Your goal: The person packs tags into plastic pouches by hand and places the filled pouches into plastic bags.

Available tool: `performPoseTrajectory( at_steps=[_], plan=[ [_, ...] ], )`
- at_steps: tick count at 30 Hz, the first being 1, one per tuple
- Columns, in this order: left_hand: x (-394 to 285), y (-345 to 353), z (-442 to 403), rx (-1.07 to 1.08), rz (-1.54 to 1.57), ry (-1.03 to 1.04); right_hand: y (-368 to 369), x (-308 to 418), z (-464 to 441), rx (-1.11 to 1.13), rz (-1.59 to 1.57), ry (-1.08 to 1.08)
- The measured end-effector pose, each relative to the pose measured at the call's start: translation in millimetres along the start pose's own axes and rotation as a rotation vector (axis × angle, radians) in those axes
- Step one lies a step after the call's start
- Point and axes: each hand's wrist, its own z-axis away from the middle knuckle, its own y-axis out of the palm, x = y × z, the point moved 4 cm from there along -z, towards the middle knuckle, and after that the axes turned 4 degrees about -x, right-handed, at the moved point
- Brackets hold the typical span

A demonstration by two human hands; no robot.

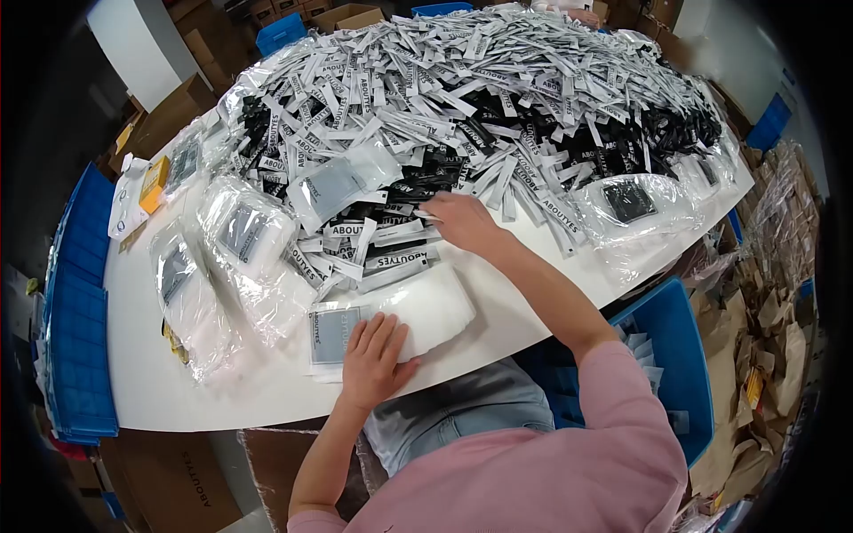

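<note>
My left hand [378, 360] lies flat, fingers stretched, on a stack of clear plastic bags [431, 311] with a grey printed panel at the table's near edge. At the front of a large heap of slim packets [382, 89], my right hand [464, 224] has its fingers closed. The end of a white slim packet [426, 214] shows at those fingertips. Packets around it are white or black and printed "ABOUTYES". Just left of my right hand, another grey-panelled plastic bag [342, 188] rests on the heap.
More wrapped bag bundles [253, 235] lie on the left of the white table [213, 400], another bundle [631, 204] on the right. A small yellow box [154, 183] sits at the left edge. Below, beside my right side, a blue bin [684, 355] holds packed bags. Crumpled brown paper [755, 373] lies beyond.
</note>
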Motion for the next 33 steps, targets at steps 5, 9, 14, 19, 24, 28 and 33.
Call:
performPoseTrajectory(
  at_steps=[5, 9, 14, 19, 24, 28, 33],
  plan=[
    [-5.1, -9.7, -2.1, -0.043, -0.104, -0.014, 30.2, -7.3, -40.9, 0.253, 0.298, -0.042],
    [-1.4, -11.3, -0.8, -0.040, -0.083, -0.134, 7.9, -29.2, -29.2, 0.177, 0.215, 0.052],
    [17.8, -23.5, 2.9, 0.051, 0.161, -0.177, -39.8, -40.2, 13.9, 0.003, -0.226, 0.497],
    [31.6, -30.6, 1.0, 0.083, 0.355, -0.179, -41.7, -28.2, 67.8, 0.042, -0.638, 0.747],
    [53.2, -25.3, 7.5, -0.037, 0.358, -0.529, -21.0, 11.1, 112.1, -0.404, -0.977, 0.387],
    [35.8, -32.9, -11.0, -0.269, 0.250, -0.540, -21.5, 20.5, 110.0, -0.391, -0.672, 0.326],
    [-9.5, -41.0, -43.7, -0.384, 0.097, -0.044, -24.6, 69.1, 97.4, -0.190, -0.935, 0.269]
  ],
)
